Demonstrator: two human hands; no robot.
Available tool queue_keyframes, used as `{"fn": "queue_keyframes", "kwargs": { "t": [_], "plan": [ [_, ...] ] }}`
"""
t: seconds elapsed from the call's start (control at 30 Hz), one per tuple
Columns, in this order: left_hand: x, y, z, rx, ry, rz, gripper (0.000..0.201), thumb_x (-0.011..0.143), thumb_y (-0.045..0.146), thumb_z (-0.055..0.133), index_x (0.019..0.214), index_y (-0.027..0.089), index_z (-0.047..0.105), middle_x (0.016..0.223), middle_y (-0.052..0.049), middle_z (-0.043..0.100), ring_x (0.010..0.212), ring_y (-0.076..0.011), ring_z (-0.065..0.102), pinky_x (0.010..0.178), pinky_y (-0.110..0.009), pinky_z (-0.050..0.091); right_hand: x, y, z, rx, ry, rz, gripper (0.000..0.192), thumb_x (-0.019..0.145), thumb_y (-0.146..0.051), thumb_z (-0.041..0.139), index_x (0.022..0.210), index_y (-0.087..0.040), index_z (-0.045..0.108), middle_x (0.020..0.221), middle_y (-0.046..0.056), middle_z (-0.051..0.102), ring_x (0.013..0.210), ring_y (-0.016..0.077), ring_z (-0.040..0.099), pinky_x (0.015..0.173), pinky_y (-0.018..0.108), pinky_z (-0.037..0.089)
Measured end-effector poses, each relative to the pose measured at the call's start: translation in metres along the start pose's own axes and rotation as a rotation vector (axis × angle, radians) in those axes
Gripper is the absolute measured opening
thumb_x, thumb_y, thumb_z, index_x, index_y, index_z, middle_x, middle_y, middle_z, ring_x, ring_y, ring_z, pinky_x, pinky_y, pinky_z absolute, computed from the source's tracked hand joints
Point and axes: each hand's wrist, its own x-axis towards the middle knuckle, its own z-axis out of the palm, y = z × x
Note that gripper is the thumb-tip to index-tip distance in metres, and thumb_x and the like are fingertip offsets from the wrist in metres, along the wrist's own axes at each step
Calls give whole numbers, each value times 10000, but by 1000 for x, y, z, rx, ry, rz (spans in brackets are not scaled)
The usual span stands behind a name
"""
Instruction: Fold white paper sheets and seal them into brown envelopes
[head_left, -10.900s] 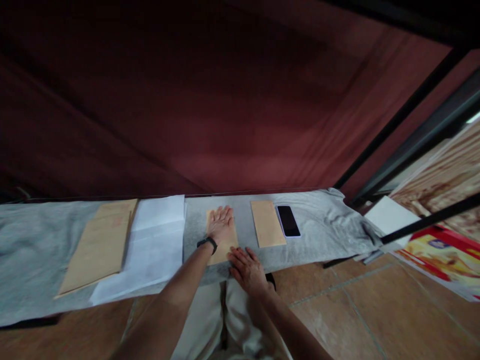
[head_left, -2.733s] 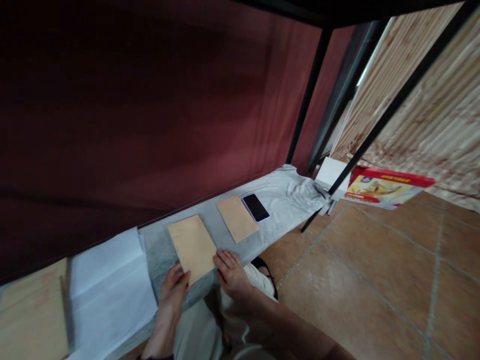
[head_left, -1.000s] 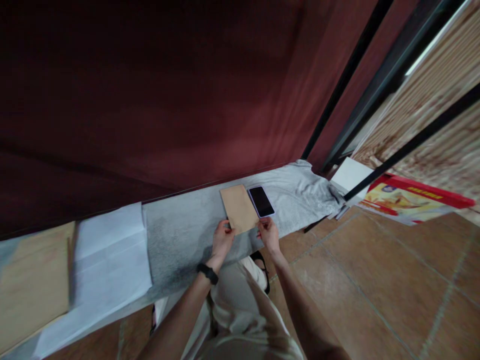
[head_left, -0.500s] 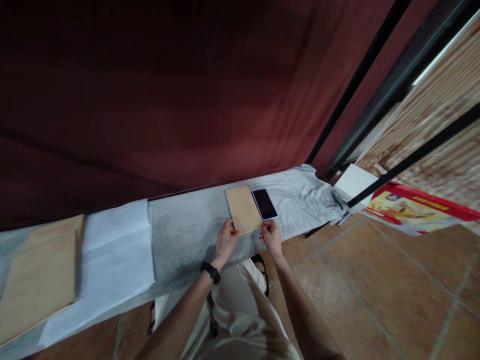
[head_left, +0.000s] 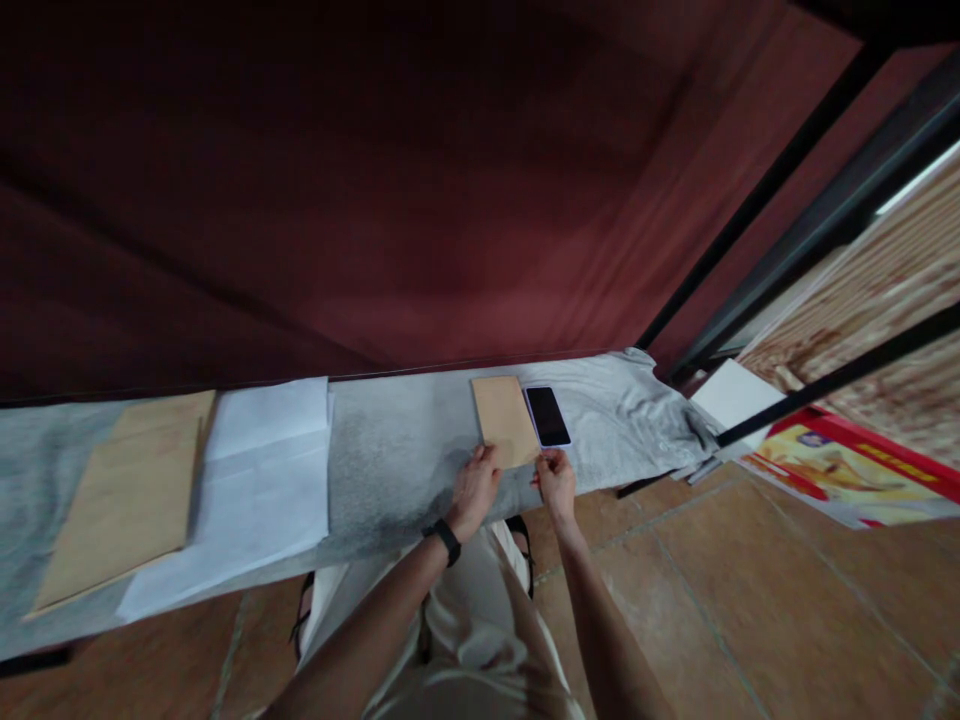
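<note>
A small, flat rectangle of brown kraft paper (head_left: 506, 420) lies on the grey cloth; whether it is an envelope or a folded sheet I cannot tell. At its lower left corner, the curled fingers of my left hand (head_left: 474, 490) grip the edge, with a dark band on that wrist. My right hand (head_left: 556, 483) is closed in a pinch on the lower right corner. Just right of the paper, apart from my fingertips, lies a smartphone (head_left: 549, 416) with a black screen and a pale rim.
Grey cloth (head_left: 397, 430) covers a narrow bench against a dark red curtain (head_left: 375, 250). White paper sheets (head_left: 262, 470) and larger brown paper (head_left: 139, 490) lie at the left. Black metal bars (head_left: 832, 400), a white box (head_left: 735, 395) and a red-yellow carton (head_left: 847, 460) are at the right.
The view has shifted a little, so the bench items sit further right. My left fingers reach further over the paper's lower left corner; my right hand stays at the lower right corner.
</note>
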Motion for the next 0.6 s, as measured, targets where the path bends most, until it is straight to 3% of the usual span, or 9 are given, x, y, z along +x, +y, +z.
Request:
{"fn": "queue_keyframes", "kwargs": {
  "t": [0.27,0.4,0.5,0.6],
  "plan": [
    [-1,5,-5,58,-36,14,405,937,144,514,1337,188,560,1274,-118,623,1074,-215,664,878,-311,528,-3,-6,-1,-2,16,-24,302,796,-442,628,958,-188,601,625,-40,609,479,144,603,438,241,531],
    [-18,4,-13,8,2,46,411,945,187,543,1355,182,548,1260,-115,642,1118,-226,642,921,-335,527,-11,-5,-4,27,5,-32,355,819,-471,598,1036,-191,579,660,-40,610,515,140,599,472,242,531],
    [-47,-23,-27,17,88,45,404,967,256,544,1370,231,549,1291,-89,638,1187,-220,601,1041,-364,475,-19,7,-8,89,30,-73,374,829,-489,599,1063,-199,580,728,-27,627,564,134,596,538,252,539],
    [-90,-72,-52,102,247,-29,402,985,313,508,1377,243,559,1382,-106,590,1284,-255,535,1117,-431,415,-30,18,-7,70,3,-155,384,848,-517,594,1055,-194,606,868,39,664,720,172,638,665,299,552]
  ]
}}
